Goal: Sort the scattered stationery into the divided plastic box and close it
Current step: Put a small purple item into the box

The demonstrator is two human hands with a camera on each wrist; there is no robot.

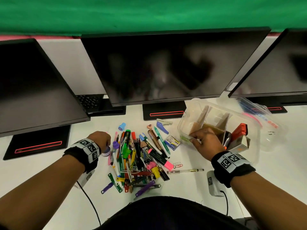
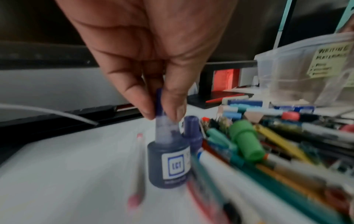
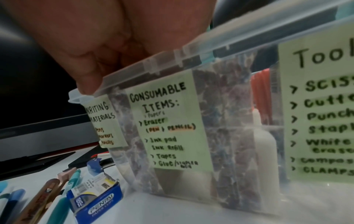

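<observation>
Blue ink bottle pinched by left hand, apparently upright

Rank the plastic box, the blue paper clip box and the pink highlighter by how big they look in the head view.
1. plastic box, by far the largest.
2. pink highlighter, long and thin.
3. paper clip box, shorter but wider, so the last two places are close.
</observation>
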